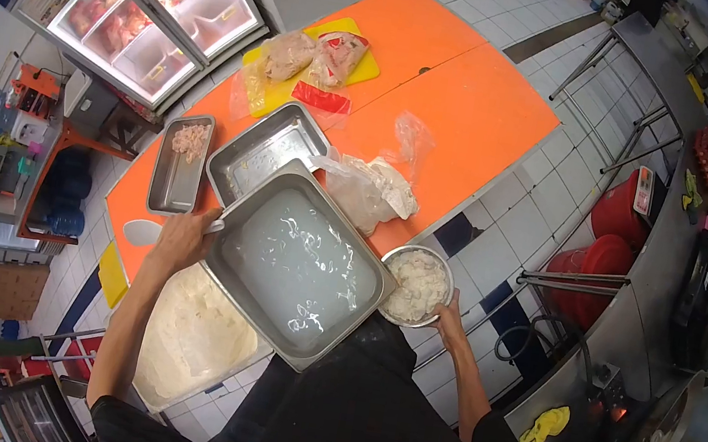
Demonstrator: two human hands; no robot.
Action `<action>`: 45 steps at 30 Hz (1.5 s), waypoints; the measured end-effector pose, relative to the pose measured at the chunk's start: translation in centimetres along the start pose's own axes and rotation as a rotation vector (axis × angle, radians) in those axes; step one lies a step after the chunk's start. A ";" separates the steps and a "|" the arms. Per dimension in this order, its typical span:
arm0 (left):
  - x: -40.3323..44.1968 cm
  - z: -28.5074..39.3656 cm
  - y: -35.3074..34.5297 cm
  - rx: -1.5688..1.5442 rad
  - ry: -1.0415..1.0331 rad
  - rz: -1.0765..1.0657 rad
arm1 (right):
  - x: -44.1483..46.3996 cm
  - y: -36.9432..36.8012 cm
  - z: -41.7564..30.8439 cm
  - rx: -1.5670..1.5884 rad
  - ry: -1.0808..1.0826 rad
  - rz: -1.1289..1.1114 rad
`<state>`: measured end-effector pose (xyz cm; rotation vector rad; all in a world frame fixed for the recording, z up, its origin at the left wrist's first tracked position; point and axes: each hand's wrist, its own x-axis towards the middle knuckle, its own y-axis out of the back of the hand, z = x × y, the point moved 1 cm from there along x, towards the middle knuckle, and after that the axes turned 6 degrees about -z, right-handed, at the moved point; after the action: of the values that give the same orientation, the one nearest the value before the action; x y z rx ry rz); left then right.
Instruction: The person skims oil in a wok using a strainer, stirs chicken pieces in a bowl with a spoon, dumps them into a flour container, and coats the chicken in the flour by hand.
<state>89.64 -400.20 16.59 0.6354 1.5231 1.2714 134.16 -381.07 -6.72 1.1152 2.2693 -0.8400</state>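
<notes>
My left hand (179, 241) is closed at the left corner of a deep metal pan (223, 270) of cloudy liquid. A white spoon (142, 232) sticks out to the left of this hand, and a short white end shows past the fingers. Whether the fingers also grip the pan's rim, I cannot tell. On the other side, my right hand (448, 325) grips the rim of a round metal bowl (452, 281) filled with pale, wet-looking pieces (415, 287). The bowl is beside the pan's right corner. Below the pan, a tub of pale flour (194, 339) is partly hidden.
The orange table (472, 101) bears a metal tray (269, 149), a narrower tray (177, 176) with minced-looking meat, and a plastic bag (368, 191). Bagged meat (292, 56) lies on a yellow board (368, 68). A steel counter (636, 355) stands at right, a display fridge (143, 7) behind.
</notes>
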 end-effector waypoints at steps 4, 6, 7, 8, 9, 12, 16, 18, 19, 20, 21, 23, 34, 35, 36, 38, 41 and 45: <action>0.0 0.0 0.1 0.009 -0.003 -0.004 | -0.4 -0.2 -0.1 0.011 0.012 0.012; 0.0 -0.1 0.0 0.010 0.000 -0.015 | -0.2 0.0 0.2 -0.018 0.022 0.014; 0.0 0.0 0.0 0.009 0.001 -0.014 | -0.1 0.1 0.3 -0.019 0.021 0.013; 0.0 0.1 0.1 0.013 0.003 -0.009 | 0.0 0.2 0.4 -0.020 0.017 0.000; 0.0 0.2 0.2 0.018 0.004 -0.004 | 0.1 0.4 0.7 -0.020 0.013 -0.013; -0.1 0.4 0.2 -0.003 -0.012 0.023 | 0.4 0.7 1.2 -0.009 -0.003 -0.021; -0.2 0.9 0.8 0.047 -0.010 -0.018 | 0.0 0.4 0.9 -0.046 0.033 -0.020; -0.2 1.4 1.2 0.037 0.000 0.005 | -0.2 0.2 0.6 -0.023 0.023 -0.032; -0.1 1.5 1.2 0.039 -0.002 0.004 | -0.4 0.1 0.4 -0.021 0.023 -0.031; -0.1 1.5 1.2 0.046 -0.005 0.000 | -0.5 0.0 0.2 -0.019 0.012 -0.025; -0.1 1.6 1.2 0.053 -0.008 -0.003 | -0.5 0.0 0.2 -0.016 0.000 -0.018; 0.0 1.8 1.4 0.069 -0.010 -0.014 | 0.2 0.8 1.3 -0.020 0.011 -0.021; 0.5 2.4 2.0 0.126 0.003 -0.066 | 0.3 1.0 1.6 0.021 0.017 -0.027; 0.4 2.3 1.9 0.116 -0.030 -0.019 | 0.3 1.0 1.6 0.008 0.017 -0.019; 0.4 2.4 1.9 0.104 -0.061 0.026 | 0.3 1.1 1.7 -0.005 0.017 -0.012; 0.4 2.6 2.0 0.104 -0.056 0.019 | 0.4 1.2 2.0 -0.001 0.018 -0.012; 0.5 2.8 2.1 0.115 -0.044 0.012 | 0.6 1.3 1.9 -0.005 0.019 -0.026; 0.5 2.7 2.0 0.101 -0.025 0.002 | 0.9 1.5 2.2 0.042 0.030 -0.056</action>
<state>91.54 -398.05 18.43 0.7154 1.5740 1.1894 135.16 -381.44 -9.30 1.0940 2.3268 -0.9031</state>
